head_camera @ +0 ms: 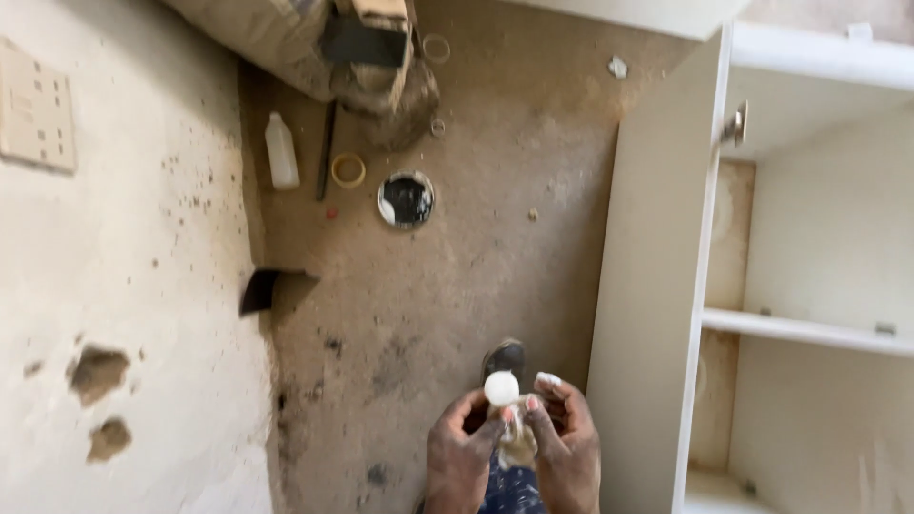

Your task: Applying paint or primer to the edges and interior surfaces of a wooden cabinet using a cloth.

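On the far left a rough plastered wall (124, 286) carries a pale switch plate (36, 119) and a few chipped patches. Next to it, on the dusty floor (495, 190), stand a white plastic bottle (281, 150), a dark rod (326, 150), a yellow tape ring (347, 169) and an open round tin (406, 200) with dark contents, all well apart from the hands. A shoe (505, 357) shows just above the hands.

Low in the middle, the left hand (462, 452) curls partly closed around the left side of a small bottle (514, 438) with a white round cap (501, 387); its fingers wrap the body below the cap. The right hand (566, 443) closes on the other side, fingertips (533, 403) pressed near the neck just under the cap. The bottle sits upright between both hands, touching each, held above the floor.

It looks small and light, probably stiff plastic or glass, and may be slick where it is smeared; the body is the safest place to grip, with the cap left free to turn.

On the right stands a white cabinet with its door (657, 286) open and bare shelves (809, 328) inside
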